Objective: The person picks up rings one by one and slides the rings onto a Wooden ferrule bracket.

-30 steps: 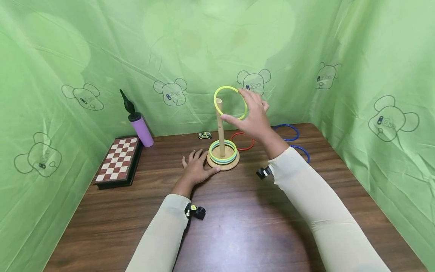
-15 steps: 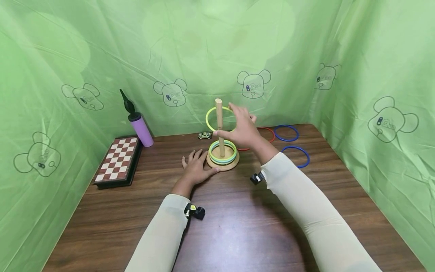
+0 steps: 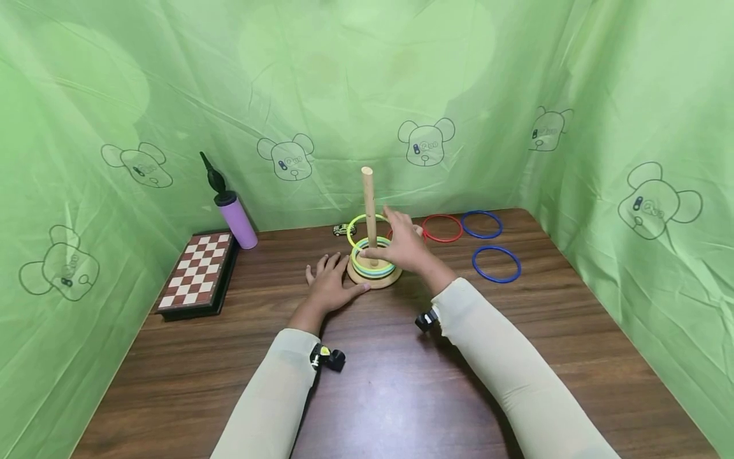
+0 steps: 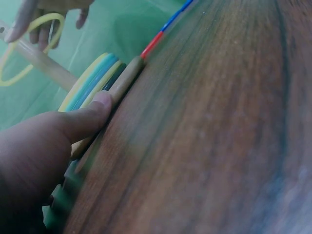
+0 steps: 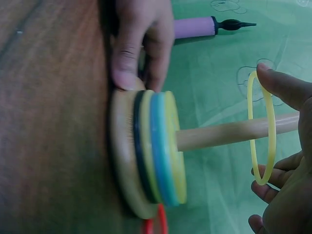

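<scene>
My right hand (image 3: 407,245) pinches a yellow ring (image 5: 271,141) between thumb and fingertips. The ring encircles the upright wooden peg (image 5: 219,136), apart from the stack below. Around the peg's foot lie stacked rings (image 5: 158,151) in yellow, light blue and a dark colour, resting on the round wooden base (image 3: 375,284). My left hand (image 3: 329,287) rests at the left of that base with spread fingers; its thumb (image 4: 90,119) presses the rim in the left wrist view.
Red rings (image 3: 443,241) and blue rings (image 3: 496,282) lie to the right on the wooden table (image 3: 573,357). Behind the peg is a toy car (image 3: 341,231). Further left are a checkered game board (image 3: 195,271) and a purple hand pump (image 3: 239,223), leaning towards the green curtain (image 3: 344,76).
My right hand has brought the yellow ring from beside the peg's top to around the peg and lowered it toward the base. The left hand stays in place.
</scene>
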The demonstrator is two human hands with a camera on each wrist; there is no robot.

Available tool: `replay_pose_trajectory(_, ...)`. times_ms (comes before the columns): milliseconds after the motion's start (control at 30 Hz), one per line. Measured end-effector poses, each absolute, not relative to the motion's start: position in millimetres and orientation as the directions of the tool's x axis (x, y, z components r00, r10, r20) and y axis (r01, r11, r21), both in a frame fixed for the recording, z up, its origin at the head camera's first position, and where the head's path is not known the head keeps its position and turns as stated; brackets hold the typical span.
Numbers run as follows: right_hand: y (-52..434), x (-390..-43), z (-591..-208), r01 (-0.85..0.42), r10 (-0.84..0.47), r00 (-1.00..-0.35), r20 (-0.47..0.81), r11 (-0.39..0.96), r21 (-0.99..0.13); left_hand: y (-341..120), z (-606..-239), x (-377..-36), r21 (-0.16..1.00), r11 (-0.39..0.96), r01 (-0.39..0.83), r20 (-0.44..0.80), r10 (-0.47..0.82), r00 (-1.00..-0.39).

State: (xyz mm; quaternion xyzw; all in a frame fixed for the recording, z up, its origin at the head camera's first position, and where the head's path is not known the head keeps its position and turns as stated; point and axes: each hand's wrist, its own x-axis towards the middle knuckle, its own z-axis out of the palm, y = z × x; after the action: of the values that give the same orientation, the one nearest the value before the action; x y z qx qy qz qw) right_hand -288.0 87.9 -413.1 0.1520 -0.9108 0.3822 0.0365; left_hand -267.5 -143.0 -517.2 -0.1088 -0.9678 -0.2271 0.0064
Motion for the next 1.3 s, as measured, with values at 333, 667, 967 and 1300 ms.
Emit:
replay_pose_trajectory(333, 83.9, -288.6, -440.9, -0.303, -0.261, -0.951, 0.164, 0.691, -0.656, -142.8, -518.2, -267.5, 0.424, 0.879, 0.217, 0.061, 0.212, -0.975)
replay_pose_trajectory(667, 80.3, -287.6, -460.0, -0.272, -0.229, -0.961, 0.154, 0.685, -0.675, -143.1, -518.5, -267.5, 0.451, 0.866, 0.215, 0.065, 0.208, -0.976)
replay_pose_trajectory(967, 79.3, -288.7, -468.1, -0.246, -0.198, -0.969, 0.148, 0.692, -0.679, -143.2, -519.6, -269.2, 0.482, 0.848, 0.219, 0.070, 0.212, -0.975)
replay_pose_trajectory(1300, 79.1, -292.3, -475.3, -0.237, -0.201, -0.971, 0.132, 0.710, -0.663, -146.3, -529.5, -275.5, 0.497, 0.841, 0.215, 0.068, 0.210, -0.975)
